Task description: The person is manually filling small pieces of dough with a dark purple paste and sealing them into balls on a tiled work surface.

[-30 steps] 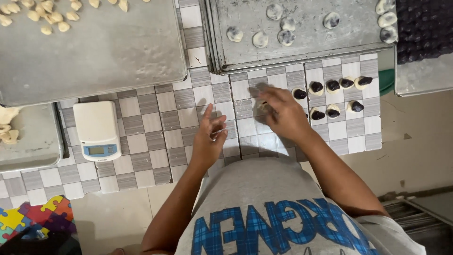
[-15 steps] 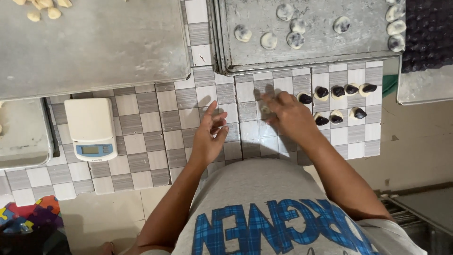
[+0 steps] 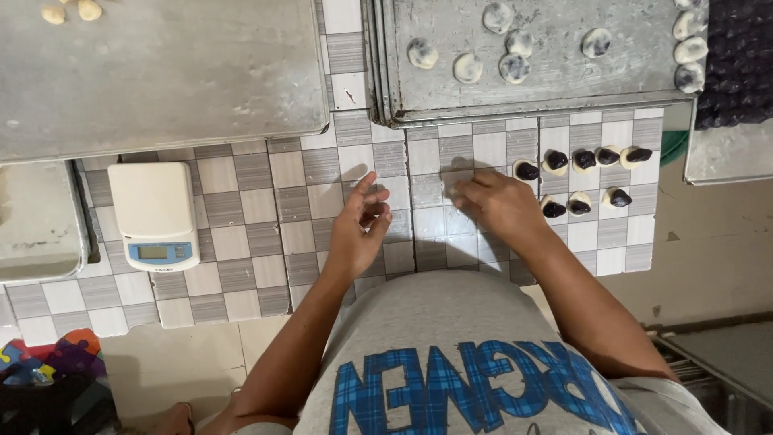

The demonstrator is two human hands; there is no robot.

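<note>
Nearest is the grey shirt; both hands work just beyond it on the tiled counter. The left hand hovers with fingers loosely curled and empty. The right hand lies palm-down on the tiles, fingers close together; whether it covers anything I cannot tell. Just right of that hand sit the dough pieces topped with dark filling. A scale stands well left of the hands. Beyond them lies a metal tray with flattened dough rounds.

A small rectangular pale blue-grey screen sits in the blue front strip of the white kitchen scale, left on the tiled counter.
</note>
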